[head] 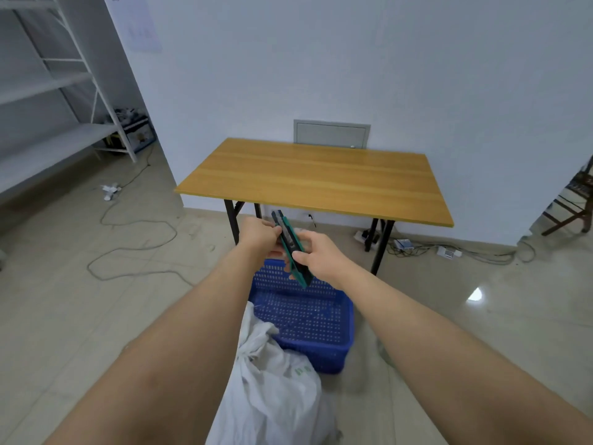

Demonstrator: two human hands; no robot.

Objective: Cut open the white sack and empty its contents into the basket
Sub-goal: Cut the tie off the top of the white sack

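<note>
Up in front of the person, both hands met on a green knife (291, 248), held in the air above the blue basket (308, 319); the left hand (261, 236) had its fingers curled round the upper part of the knife, near the dark tip, while the right hand (316, 255) gripped the lower part of the handle, thumb laid along it; the knife slanted from upper left down to lower right, its lower end hanging over the far side of the basket. The basket sat on the tiled floor (96, 300), just in front of the table (317, 178), which stood against the white wall; the white sack (272, 387) stood on the floor touching the near wall of the basket, its neck bunched and tied shut, some green print showing on its side. Off to the left stood a white shelf rack (64, 91), and a long cable (134, 248) looped over the floor; more cables and a power strip (364, 235) lay by the wall under the table; part of a dark chair (574, 200) showed at the right edge.
</note>
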